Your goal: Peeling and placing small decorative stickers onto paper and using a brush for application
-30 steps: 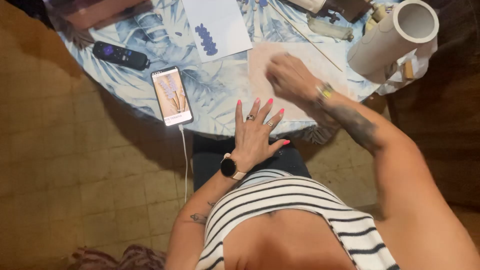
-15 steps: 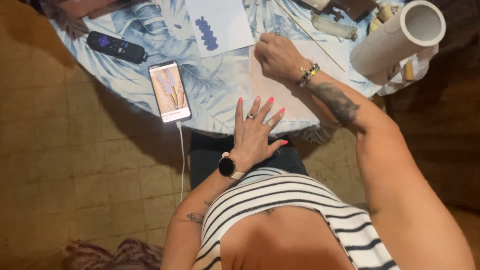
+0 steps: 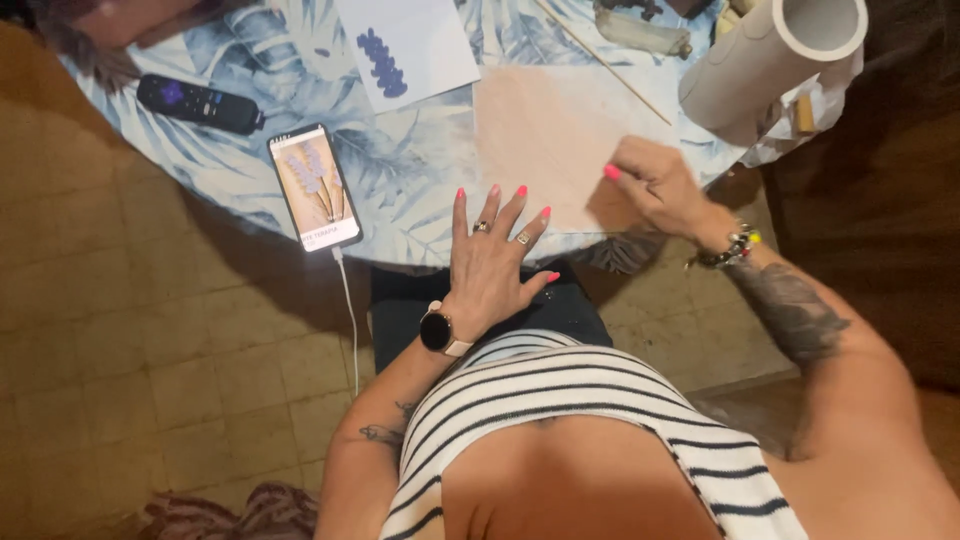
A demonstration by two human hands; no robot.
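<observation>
Head: right hand [image 3: 655, 185] (maybe pinching) on pink sheet [image 3: 545, 140]

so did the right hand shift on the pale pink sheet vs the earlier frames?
Yes. The right hand has slid from the far part of the pale pink sheet to its near right corner, toward the table edge and away from the white cardboard tube.

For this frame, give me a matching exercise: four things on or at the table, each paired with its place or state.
Things:
1. phone
2. remote control
3. cardboard tube
4. left hand

Descriptions:
A. black, near the table's far left edge
B. lying on its side at the right, open end showing
C. flat, fingers spread, at the near table edge
D. screen lit, white cable hanging from it

Pairs: 1-D, 2-A, 3-B, 4-C
</observation>
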